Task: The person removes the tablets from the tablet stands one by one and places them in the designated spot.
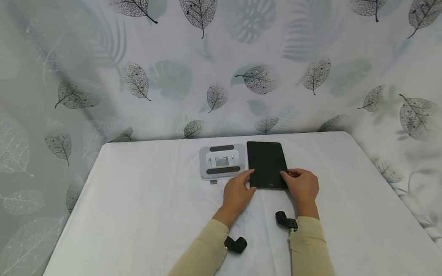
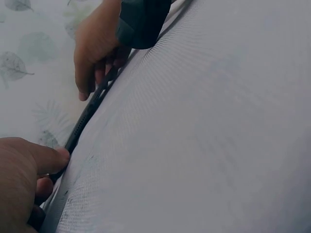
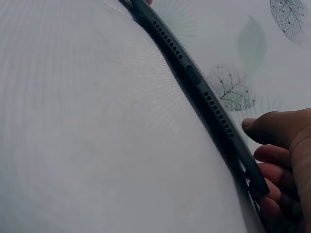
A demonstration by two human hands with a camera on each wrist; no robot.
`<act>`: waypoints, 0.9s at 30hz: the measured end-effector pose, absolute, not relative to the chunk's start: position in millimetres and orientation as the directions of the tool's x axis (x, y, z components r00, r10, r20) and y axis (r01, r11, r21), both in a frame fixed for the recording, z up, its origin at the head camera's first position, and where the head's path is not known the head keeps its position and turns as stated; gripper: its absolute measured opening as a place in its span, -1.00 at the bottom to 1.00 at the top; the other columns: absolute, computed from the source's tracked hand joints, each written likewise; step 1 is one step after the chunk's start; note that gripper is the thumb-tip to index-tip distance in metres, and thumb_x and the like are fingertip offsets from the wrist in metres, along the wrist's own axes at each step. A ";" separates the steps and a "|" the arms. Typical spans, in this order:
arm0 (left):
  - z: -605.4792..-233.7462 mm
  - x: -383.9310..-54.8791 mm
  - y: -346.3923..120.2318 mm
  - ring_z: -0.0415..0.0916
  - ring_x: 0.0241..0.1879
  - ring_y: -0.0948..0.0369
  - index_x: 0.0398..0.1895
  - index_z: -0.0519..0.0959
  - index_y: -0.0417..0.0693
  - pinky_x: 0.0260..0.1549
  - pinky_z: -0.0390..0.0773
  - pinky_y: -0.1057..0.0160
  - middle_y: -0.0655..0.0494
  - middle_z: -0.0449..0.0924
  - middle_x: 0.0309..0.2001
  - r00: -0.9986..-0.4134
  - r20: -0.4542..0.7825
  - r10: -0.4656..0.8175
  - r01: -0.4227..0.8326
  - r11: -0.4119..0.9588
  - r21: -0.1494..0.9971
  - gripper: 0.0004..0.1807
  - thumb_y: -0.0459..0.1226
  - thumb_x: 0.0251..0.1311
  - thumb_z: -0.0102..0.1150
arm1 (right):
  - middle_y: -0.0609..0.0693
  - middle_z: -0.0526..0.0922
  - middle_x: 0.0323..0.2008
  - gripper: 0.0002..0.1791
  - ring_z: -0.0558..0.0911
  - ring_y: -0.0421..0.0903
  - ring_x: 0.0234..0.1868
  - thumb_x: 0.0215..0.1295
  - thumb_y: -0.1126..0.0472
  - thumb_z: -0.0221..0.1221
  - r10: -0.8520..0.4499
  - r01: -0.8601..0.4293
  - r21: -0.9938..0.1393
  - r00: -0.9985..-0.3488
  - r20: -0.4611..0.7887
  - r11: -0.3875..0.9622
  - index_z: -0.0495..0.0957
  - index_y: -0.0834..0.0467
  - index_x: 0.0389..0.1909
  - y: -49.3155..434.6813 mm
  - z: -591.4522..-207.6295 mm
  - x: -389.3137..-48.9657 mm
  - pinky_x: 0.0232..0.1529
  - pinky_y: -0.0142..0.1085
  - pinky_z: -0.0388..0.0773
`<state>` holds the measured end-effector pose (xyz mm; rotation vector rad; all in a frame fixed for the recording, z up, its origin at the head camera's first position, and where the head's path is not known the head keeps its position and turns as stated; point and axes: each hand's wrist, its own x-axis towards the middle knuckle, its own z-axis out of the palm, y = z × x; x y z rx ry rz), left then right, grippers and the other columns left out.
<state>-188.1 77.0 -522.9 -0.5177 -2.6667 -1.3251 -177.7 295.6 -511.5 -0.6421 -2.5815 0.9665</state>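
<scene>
A black tablet (image 1: 267, 162) with a round home button lies face up near the back of the white table. My left hand (image 1: 238, 194) holds its left edge, the thumb by the lower left corner and a fingertip farther up. At the lower right edge, my right hand (image 1: 303, 187) grips the tablet, thumb over the screen. The right wrist view shows the tablet's bottom edge (image 3: 193, 75), with speaker holes and a port, slightly raised from the cloth. There the right hand's fingers (image 3: 274, 177) are curled beneath the corner.
Left of the tablet lies a flat grey-white folded stand (image 1: 204, 164) with two dark strips and a metal hinge. A small dark tab (image 1: 213, 181) sticks out at its front. White cloth covers the table (image 1: 142, 210), and a leaf-patterned curtain (image 1: 187, 81) hangs behind.
</scene>
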 end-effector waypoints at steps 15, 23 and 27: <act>-520.5 -186.1 78.4 0.38 -0.51 0.42 0.16 0.68 -0.02 -0.42 0.45 0.41 0.15 0.70 -0.35 -0.941 0.257 0.219 0.337 0.564 0.754 -0.51 -0.34 0.10 0.47 | 0.18 0.77 -0.34 -0.60 0.65 0.08 -0.24 0.32 -0.08 0.31 0.554 0.274 -0.718 -0.812 0.184 0.639 0.79 0.21 -0.19 300.2 -515.4 -179.1 -0.23 -0.19 0.46; -520.0 -186.0 78.6 0.35 -0.46 0.34 0.14 0.69 -0.04 -0.43 0.38 0.40 0.20 0.52 -0.52 -0.940 0.262 0.218 0.340 0.553 0.760 -0.53 -0.34 0.09 0.47 | 0.21 0.77 -0.28 -0.59 0.65 0.09 -0.20 0.38 -0.07 0.24 0.580 0.289 -0.747 -0.800 0.155 0.598 0.77 0.23 -0.15 301.4 -514.5 -178.7 -0.16 -0.19 0.46; -517.7 -185.9 78.7 0.36 -0.44 0.34 0.14 0.69 -0.03 -0.42 0.39 0.39 0.18 0.53 -0.51 -0.939 0.268 0.216 0.344 0.554 0.758 -0.54 -0.33 0.11 0.46 | 0.22 0.77 -0.26 -0.58 0.63 0.09 -0.17 0.39 -0.07 0.23 0.587 0.280 -0.766 -0.795 0.152 0.578 0.77 0.23 -0.13 301.5 -513.8 -179.2 -0.12 -0.17 0.46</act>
